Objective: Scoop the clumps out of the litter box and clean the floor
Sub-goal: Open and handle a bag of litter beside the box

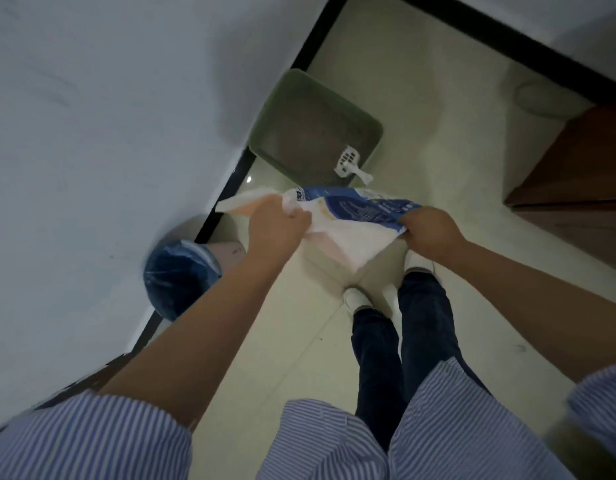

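Note:
A green litter box (265, 119) with grey litter stands on the floor against the wall. A white slotted scoop (350, 163) leans on its near rim. I hold a white and blue plastic bag (348, 220) stretched between both hands above the floor, in front of the box. My left hand (277, 223) grips the bag's left side. My right hand (429, 232) grips its right edge.
A round bin (176, 275) lined with a blue bag stands by the wall at the left. A brown wooden cabinet (583, 174) is at the right. A dark skirting runs along the walls. My legs and white shoes stand on the pale tiled floor (438, 133).

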The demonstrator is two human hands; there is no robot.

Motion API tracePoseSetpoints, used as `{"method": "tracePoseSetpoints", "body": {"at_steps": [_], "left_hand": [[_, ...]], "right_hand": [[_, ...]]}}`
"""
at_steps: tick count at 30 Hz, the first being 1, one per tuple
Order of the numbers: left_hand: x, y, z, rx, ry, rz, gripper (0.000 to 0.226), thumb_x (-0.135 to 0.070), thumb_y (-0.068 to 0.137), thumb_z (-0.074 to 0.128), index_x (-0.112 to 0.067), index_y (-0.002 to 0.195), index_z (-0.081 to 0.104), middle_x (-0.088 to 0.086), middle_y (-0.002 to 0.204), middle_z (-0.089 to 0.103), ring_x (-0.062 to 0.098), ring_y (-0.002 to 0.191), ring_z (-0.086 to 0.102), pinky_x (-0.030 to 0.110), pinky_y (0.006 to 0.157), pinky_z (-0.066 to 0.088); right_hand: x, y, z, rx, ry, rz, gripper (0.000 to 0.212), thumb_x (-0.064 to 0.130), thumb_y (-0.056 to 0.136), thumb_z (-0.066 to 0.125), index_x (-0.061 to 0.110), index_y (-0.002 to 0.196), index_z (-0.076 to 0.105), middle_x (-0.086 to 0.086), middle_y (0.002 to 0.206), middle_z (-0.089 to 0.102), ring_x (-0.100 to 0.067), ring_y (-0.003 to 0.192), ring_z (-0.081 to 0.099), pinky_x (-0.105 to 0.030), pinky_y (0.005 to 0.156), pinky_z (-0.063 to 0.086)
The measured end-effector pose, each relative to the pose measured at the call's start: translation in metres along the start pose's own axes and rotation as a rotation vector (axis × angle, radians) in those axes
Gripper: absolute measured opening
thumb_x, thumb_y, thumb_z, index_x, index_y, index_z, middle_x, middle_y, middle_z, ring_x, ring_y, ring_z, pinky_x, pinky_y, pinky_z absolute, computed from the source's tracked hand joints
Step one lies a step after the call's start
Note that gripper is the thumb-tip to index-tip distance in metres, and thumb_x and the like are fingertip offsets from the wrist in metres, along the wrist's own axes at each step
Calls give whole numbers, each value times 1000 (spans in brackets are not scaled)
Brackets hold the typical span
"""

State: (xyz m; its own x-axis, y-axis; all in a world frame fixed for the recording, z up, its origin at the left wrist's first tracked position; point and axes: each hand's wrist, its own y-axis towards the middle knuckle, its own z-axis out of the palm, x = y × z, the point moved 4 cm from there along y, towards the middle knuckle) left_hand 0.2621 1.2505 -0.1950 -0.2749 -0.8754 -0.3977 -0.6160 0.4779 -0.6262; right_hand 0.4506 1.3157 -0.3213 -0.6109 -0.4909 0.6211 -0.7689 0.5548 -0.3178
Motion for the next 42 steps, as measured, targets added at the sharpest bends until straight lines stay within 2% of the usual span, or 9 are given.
{"method": "tracePoseSetpoints", "body": {"at_steps": [9,14,17,21,25,29,34,37,42], "left_hand": [[21,-2,25,233,363,269,63,0,91,42,-14,147,17,10,119,47,23,113,48,34,96,38],[26,-39,64,519,920,480,74,-57,82,54,-16,140,33,9,133,33,27,124,32,38,102,30],[27,-46,77,290,1004,501,102,-69,53,70,-22,138,39,11,119,48,28,109,45,36,91,40],[3,-39,92,75,951,687,30,-28,46,74,-20,75,71,5,68,62,23,70,54,29,68,38],[-35,-38,96,306,826,1127,6,-6,49,63,-7,54,66,8,50,61,23,47,63,24,53,51],[-62,-35,96,592,1095,1151,15,-2,75,56,2,83,67,16,78,66,32,72,67,40,62,56],[-59,-36,74,462,920,1295,34,-23,54,27,-12,37,55,-1,38,53,14,30,52,13,30,34],[-54,-35,62,404,997,1249,37,-29,56,32,-17,44,65,-6,43,60,7,35,56,14,39,38],[-60,-21,45,458,975,975,25,-7,86,52,-2,106,66,11,105,68,22,96,66,23,79,46]], "right_hand": [[28,-30,1,-136,74,-223,17,19,59,35,24,51,21,2,27,39,-4,22,35,-14,45,14],[12,-50,-4,-214,264,-61,32,18,62,34,34,50,10,23,44,17,-2,42,31,-13,43,23],[26,-54,-19,-181,166,-136,36,17,59,31,37,62,2,24,49,-1,2,39,18,-11,32,19],[26,-54,-34,-173,71,-112,30,18,58,32,32,55,6,13,31,19,2,36,16,-9,37,-7],[16,-64,-40,-161,-5,-101,25,12,60,48,21,44,30,-6,29,41,-6,27,34,-19,48,13],[11,-73,-27,-146,66,77,18,1,56,63,0,46,49,-13,41,50,-20,38,52,-27,50,20],[-22,-71,-11,-62,159,345,30,1,69,75,-13,91,60,-30,90,61,-39,88,59,-41,72,47],[-40,-57,-1,50,-100,336,40,9,54,88,-9,78,62,-27,73,61,-39,63,64,-39,50,52],[-30,-16,-8,438,-212,261,30,16,97,37,5,118,55,-12,124,57,-28,116,52,-34,89,44]]}}
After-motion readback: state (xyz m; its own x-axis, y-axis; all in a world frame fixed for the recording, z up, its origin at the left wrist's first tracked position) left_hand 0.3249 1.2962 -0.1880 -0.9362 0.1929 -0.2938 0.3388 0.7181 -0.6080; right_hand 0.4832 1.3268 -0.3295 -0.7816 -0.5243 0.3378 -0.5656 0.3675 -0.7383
